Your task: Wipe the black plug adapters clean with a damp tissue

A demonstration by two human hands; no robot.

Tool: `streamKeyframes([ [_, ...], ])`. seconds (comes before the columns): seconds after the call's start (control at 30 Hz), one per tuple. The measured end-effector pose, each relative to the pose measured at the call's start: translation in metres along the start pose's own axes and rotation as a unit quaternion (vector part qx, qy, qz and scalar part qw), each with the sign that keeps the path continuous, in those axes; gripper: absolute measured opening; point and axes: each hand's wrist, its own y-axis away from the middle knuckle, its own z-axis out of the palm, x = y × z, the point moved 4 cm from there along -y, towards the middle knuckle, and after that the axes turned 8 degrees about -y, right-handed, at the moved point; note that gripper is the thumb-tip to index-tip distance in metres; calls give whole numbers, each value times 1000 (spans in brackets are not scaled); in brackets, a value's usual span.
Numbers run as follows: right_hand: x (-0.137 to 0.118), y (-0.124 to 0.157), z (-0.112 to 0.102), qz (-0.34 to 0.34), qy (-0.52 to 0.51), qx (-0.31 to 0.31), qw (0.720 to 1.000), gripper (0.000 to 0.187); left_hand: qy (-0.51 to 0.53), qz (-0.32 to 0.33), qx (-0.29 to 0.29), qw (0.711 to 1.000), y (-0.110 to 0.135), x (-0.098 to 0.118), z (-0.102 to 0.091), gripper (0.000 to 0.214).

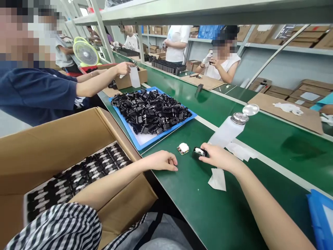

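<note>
My right hand is closed around a small black charger housing, held just above the green table. My left hand rests on the table with its fingers curled loosely and nothing seen in them. Between the hands lies a small circuit board with a white part on top. A white wipe lies under my right wrist. A frosted pump bottle with a metal top stands just beyond my right hand.
A blue tray heaped with black charger plugs sits ahead on the left. A cardboard box of packed black parts stands at my left. Another blue tray is at the right edge. Other people work along the table and across it.
</note>
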Motion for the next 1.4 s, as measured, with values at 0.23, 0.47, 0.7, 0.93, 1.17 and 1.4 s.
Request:
streamKeyframes([
  [0.23,-11,21,-3,0,-36,-97,995,32,-80,-21,68,994,-4,15,-6,52],
  [0.47,40,25,2,192,-13,-279,941,24,-101,13,95,990,-16,24,6,45],
  [0.7,29,16,5,37,-96,-191,976,14,-45,85,94,991,-15,13,9,37],
  [0.93,19,7,-9,82,-230,116,963,16,-20,71,93,993,-17,13,9,36],
  [1.17,-35,3,22,-108,-169,266,943,12,-16,45,82,996,-19,10,9,39],
  [1.4,-40,7,19,-166,-85,131,974,26,-18,40,90,995,-16,14,8,30],
])
